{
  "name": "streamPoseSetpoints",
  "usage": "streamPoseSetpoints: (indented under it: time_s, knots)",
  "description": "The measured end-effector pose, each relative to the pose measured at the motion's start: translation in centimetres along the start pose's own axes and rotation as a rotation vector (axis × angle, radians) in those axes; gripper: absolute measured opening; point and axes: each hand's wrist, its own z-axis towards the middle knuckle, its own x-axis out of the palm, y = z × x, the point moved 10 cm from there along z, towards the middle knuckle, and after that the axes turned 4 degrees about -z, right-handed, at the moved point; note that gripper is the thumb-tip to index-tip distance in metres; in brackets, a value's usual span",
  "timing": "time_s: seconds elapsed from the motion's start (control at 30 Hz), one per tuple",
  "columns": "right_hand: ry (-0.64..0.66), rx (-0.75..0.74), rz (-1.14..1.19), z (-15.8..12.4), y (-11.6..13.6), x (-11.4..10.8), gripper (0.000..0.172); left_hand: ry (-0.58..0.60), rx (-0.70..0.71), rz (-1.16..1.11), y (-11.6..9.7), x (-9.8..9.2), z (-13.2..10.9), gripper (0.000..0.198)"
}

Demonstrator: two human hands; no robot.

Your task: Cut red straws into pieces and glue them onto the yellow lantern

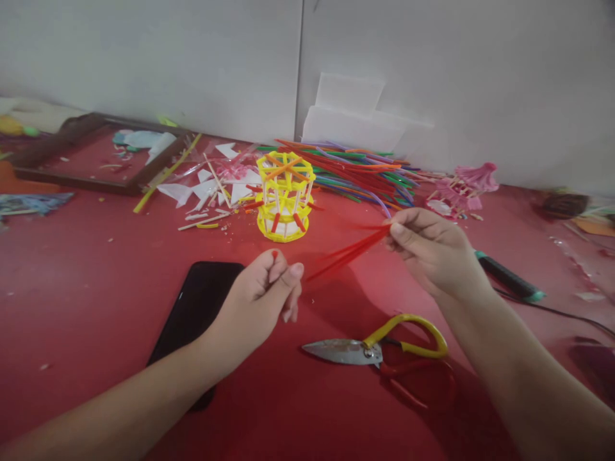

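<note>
My right hand [423,246] pinches a few red pipe cleaners [348,251] by one end; their blurred free ends fan out to the left. My left hand [271,285] is closed above the table, with a small red piece [275,255] showing at its fingers; the rest of that piece is hidden. Behind both hands stands a round openwork model [286,195] of yellow pipe cleaners and pale sticks, with short red pieces on it. Scissors [346,351] with one yellow and one red handle lie below my hands. Under my left wrist rests a black phone [202,301].
A pile of coloured pipe cleaners [355,169] lies along the wall, beside a pink model [464,189]. Paper scraps and sticks [206,192] are scattered left of the yellow model. A dark frame [77,182] sits far left. A black-and-green handled tool [509,277] with a cord lies right.
</note>
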Motion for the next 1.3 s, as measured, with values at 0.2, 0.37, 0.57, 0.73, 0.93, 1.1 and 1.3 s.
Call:
streamPoseSetpoints:
  time_s: [0.2, 0.37, 0.57, 0.73, 0.93, 1.1, 1.3]
  knots:
    - [0.354, 0.070, -0.136, -1.9, 0.3, 3.6, 0.019, -0.161, 0.083, -0.146, -1.1, -1.5, -0.1, 0.039]
    - [0.515, 0.120, -0.188, -4.8, 0.9, 8.0, 0.007, 0.190, -0.277, -0.266, 2.1, 3.2, -0.9, 0.042]
    - [0.404, -0.008, -0.306, -5.1, 1.8, 8.1, 0.010, 0.233, -0.394, -0.330, 3.3, 3.7, -1.4, 0.049]
    - [0.355, -0.174, -0.361, -5.3, 3.2, 8.3, 0.013, 0.239, -0.326, -0.290, 2.8, 3.2, -1.0, 0.046]
    - [0.248, -0.364, -0.474, -6.0, 4.3, 8.3, 0.011, 0.205, -0.183, -0.171, 1.4, 2.9, -0.7, 0.044]
    - [0.083, -0.456, -0.496, -6.9, 5.1, 7.5, 0.011, 0.143, -0.060, -0.070, 0.2, 2.3, -1.0, 0.039]
    - [0.012, -0.568, -0.540, -7.8, 6.7, 7.4, 0.009, 0.184, -0.016, -0.096, -0.1, 2.7, -1.4, 0.037]
